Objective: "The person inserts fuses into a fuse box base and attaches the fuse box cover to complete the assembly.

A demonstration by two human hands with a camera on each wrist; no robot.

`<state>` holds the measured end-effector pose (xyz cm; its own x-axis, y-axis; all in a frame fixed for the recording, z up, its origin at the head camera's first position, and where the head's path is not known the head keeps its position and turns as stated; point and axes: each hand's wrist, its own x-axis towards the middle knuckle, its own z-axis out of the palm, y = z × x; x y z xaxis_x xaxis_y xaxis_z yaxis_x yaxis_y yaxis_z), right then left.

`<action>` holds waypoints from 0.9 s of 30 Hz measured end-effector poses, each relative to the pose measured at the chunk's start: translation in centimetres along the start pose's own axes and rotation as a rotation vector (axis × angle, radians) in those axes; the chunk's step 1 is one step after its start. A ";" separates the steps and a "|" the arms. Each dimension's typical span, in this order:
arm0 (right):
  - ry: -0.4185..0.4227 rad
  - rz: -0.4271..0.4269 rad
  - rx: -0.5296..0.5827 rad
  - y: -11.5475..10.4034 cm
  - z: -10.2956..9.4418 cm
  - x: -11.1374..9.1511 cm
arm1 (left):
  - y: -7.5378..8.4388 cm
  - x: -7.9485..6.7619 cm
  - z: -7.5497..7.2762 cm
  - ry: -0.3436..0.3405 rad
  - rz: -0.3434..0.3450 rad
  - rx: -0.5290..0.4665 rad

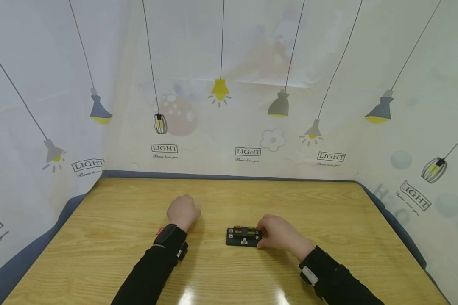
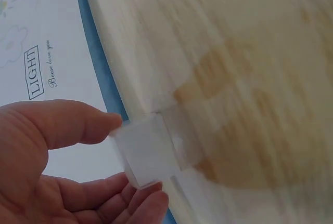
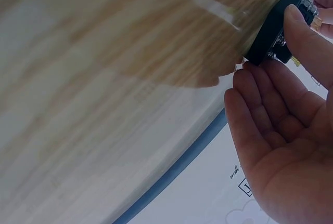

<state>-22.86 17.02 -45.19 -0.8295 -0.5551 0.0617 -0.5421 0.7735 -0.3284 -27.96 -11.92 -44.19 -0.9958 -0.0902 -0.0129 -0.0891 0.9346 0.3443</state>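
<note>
My left hand (image 1: 183,211) is raised at the left over the wooden table (image 1: 129,254). In the left wrist view its thumb and fingers pinch a small, clear, box-shaped plastic piece (image 2: 148,151); the head view hides this piece. A black fuse block (image 1: 234,242) lies near the middle of the table, with metal terminals and yellowish inserts along its top. My right hand (image 1: 280,234) grips the block's right end between thumb and fingers. The right wrist view shows the thumb on the black base (image 3: 273,26), with part of the block cut off by the fingers.
A white backdrop (image 1: 213,161) printed with hanging lamps and "LIGHT" signs encloses the table at the back and sides. A blue-grey strip (image 1: 229,176) runs along the table's far edge. Light reflects off the tabletop near the front.
</note>
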 end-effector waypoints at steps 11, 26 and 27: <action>0.000 0.008 -0.001 0.1 0.1 0.1 | 1.3 -1.2 -0.2 0.067 0.240 -0.100; -0.006 0.013 0.006 -0.1 0.0 0.0 | 4.5 -3.5 0.4 0.082 0.575 -0.157; -0.006 0.014 0.007 -0.1 -0.1 0.0 | 4.6 -3.7 0.4 0.079 0.594 -0.157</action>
<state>-22.81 16.97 -45.10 -0.8363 -0.5458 0.0511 -0.5292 0.7794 -0.3354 -24.72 -7.09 -42.97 -0.8696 0.3988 0.2912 0.4897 0.7720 0.4053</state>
